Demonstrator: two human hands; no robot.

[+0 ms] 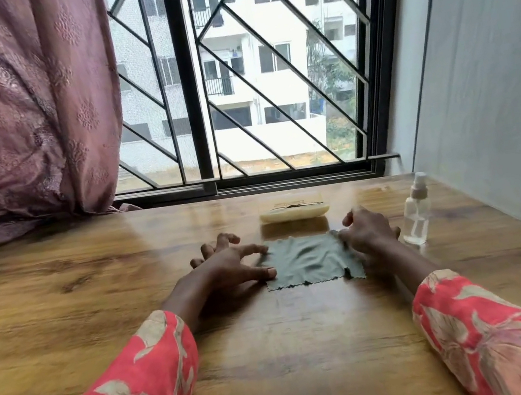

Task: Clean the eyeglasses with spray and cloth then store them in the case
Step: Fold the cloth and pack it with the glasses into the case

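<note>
A grey-green cleaning cloth lies spread flat on the wooden table. My left hand touches its left edge with thumb and forefinger stretched out. My right hand rests on the cloth's right edge, fingers bent down onto it. Behind the cloth lies a shut cream glasses case with a dark mark on its lid. A clear spray bottle with a white cap stands upright just right of my right hand. The eyeglasses themselves are not in sight.
A barred window runs along the table's far edge. A mauve curtain hangs at the back left, its hem on the table. A pale wall bounds the table's right side.
</note>
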